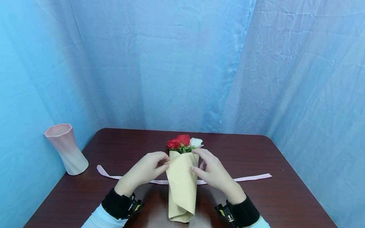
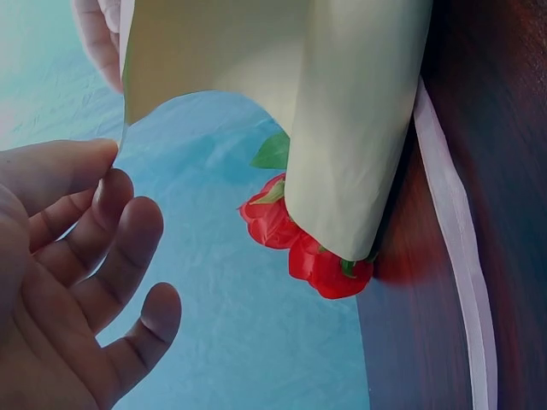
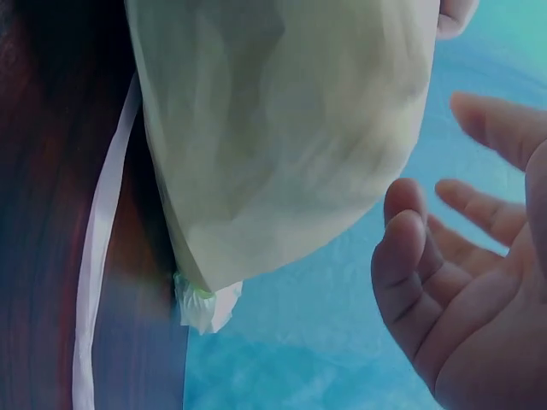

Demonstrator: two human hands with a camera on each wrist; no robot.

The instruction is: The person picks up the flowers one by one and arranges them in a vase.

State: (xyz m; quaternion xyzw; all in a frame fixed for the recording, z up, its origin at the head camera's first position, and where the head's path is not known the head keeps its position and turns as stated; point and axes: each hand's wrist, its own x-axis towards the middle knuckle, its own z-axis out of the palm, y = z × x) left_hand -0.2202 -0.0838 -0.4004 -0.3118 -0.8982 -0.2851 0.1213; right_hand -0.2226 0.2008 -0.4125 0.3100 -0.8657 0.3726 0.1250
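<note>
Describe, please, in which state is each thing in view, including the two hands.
Wrapping paper: rolled around the flowers, untied.
Ribbon: untied, laid across the table beneath the paper.
Red flowers: in bloom, heads outside the paper.
White flower: in bloom, head outside too.
Vase: standing, nothing above its mouth.
Left hand: pinching the paper's edge.
Right hand: fingers loosely bent beside the paper.
Curtain: hanging, creased.

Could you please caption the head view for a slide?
Left hand pinches pale-yellow paper around red and white flowers, right hand alongside.
</note>
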